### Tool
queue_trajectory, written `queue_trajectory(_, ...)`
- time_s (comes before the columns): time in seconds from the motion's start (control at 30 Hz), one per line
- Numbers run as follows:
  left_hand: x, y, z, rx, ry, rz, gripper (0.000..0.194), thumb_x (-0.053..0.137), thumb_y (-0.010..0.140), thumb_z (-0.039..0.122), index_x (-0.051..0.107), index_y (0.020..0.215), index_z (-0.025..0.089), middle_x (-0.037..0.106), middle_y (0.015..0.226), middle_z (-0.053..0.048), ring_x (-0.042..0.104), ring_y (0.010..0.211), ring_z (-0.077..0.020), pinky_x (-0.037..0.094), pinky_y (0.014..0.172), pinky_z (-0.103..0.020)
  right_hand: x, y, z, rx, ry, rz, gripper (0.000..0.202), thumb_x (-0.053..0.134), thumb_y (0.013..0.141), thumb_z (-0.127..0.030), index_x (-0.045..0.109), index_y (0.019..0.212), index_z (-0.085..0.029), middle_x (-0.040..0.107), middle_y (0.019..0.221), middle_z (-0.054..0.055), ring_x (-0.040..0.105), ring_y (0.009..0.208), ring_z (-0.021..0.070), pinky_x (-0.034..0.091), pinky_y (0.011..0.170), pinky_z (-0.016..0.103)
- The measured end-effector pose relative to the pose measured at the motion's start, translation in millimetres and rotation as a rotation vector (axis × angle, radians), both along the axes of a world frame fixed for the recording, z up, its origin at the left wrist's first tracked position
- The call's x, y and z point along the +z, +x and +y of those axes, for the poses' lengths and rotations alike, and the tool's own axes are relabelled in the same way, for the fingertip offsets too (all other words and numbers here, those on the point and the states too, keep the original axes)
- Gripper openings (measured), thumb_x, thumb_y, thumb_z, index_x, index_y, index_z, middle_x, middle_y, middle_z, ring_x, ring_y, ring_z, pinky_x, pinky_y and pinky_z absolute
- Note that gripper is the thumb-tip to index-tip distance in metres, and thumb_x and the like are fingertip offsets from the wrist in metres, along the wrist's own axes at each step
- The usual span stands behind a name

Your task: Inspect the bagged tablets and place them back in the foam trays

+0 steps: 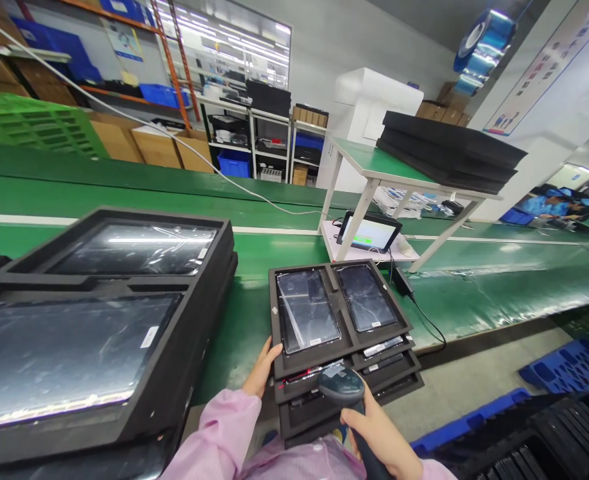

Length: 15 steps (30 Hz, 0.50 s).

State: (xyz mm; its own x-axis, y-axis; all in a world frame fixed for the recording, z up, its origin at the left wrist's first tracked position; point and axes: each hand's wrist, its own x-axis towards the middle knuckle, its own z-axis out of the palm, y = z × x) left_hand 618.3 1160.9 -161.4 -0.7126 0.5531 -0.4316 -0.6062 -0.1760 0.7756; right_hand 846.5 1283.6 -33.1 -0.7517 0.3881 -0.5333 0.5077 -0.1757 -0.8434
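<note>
My right hand (381, 430) is wrapped round the handle of a dark barcode scanner (341, 385), its head over the front of a stack of black foam trays. A red light streak falls on the stack's front edge, left of the scanner. My left hand (261, 370) grips the left edge of the top foam tray (345, 335), thumb on the rim, other fingers partly hidden. Two film-covered tablets lie in that tray's compartments, a left tablet (308, 311) and a right tablet (365, 298), each with a small white label. Lower trays sit askew, with tablet edges showing.
Another foam tray stack (209, 267) with larger screens stands left on the green bench (251, 293). Behind, a small table (357, 157) carries black foam sheets (449, 150); a lit tablet (369, 233) stands beneath. A cable hangs over the bench edge; blue pallets (569, 370) lie right.
</note>
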Motion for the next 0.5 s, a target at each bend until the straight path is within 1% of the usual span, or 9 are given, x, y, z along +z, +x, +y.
queue_trajectory(0.1,-3.9,-2,1,0.02,-0.034,-0.015,0.057,0.061,0.079,0.026,0.041,0.133,0.021,0.063,0.117,-0.008,0.063,0.1,-0.021,0.05,0.087,-0.031,-2.4,3,3,-0.005,-0.022,0.027,0.083,0.056,0.071,-0.03,0.009,0.138,-0.016,0.052,0.047,-0.007,0.042,0.036,0.0116,0.036,0.036,0.02)
queue_trajectory(0.2,-8.6,-3,3,0.043,-0.063,-0.034,0.056,0.059,0.081,0.026,0.04,0.134,0.021,0.062,0.118,-0.01,0.064,0.099,-0.0216,0.05,0.086,-0.033,-7.2,4,5,0.01,-0.027,0.042,0.082,0.056,0.072,-0.031,0.01,0.139,-0.015,0.05,0.044,-0.007,0.042,0.035,0.0117,0.036,0.036,0.02)
queue_trajectory(0.3,-9.8,-1,3,0.053,-0.073,-0.045,0.051,0.056,0.082,0.026,0.043,0.132,0.021,0.063,0.118,-0.01,0.064,0.098,-0.0213,0.051,0.086,-0.033,-8.9,7,10,0.025,-0.044,0.045,0.084,0.056,0.072,-0.034,0.01,0.139,-0.014,0.048,0.042,-0.008,0.042,0.035,0.0119,0.035,0.035,0.019)
queue_trajectory(0.33,-9.2,-1,3,0.056,-0.075,-0.046,0.05,0.055,0.083,0.026,0.044,0.131,0.022,0.063,0.118,-0.009,0.064,0.098,-0.021,0.051,0.086,-0.033,-7.8,9,15,0.021,-0.05,0.05,0.085,0.057,0.07,-0.034,0.011,0.139,-0.015,0.051,0.047,-0.007,0.044,0.036,0.0115,0.035,0.035,0.019)
queue_trajectory(0.4,-7.1,1,2,0.059,-0.076,-0.043,0.047,0.055,0.083,0.025,0.046,0.129,0.022,0.063,0.117,-0.008,0.064,0.099,-0.0202,0.05,0.086,-0.032,-3.0,16,30,-0.012,-0.043,0.067,0.085,0.059,0.067,-0.033,0.014,0.138,-0.019,0.061,0.068,-0.001,0.047,0.038,0.0098,0.035,0.035,0.019)
queue_trajectory(0.47,-4.7,2,1,0.056,-0.077,-0.04,0.045,0.055,0.083,0.026,0.049,0.127,0.023,0.064,0.117,-0.007,0.063,0.1,-0.0191,0.05,0.087,-0.029,4.5,28,52,-0.072,0.008,0.064,0.084,0.059,0.065,-0.032,0.016,0.136,-0.022,0.062,0.091,0.004,0.05,0.041,0.0081,0.036,0.036,0.019)
queue_trajectory(0.5,-3.8,2,0,0.051,-0.079,-0.039,0.043,0.055,0.082,0.027,0.05,0.125,0.023,0.064,0.116,-0.006,0.063,0.099,-0.0186,0.05,0.086,-0.028,8.7,35,64,-0.106,0.045,0.05,0.082,0.058,0.065,-0.031,0.017,0.136,-0.023,0.061,0.096,0.004,0.05,0.042,0.0077,0.037,0.036,0.02)
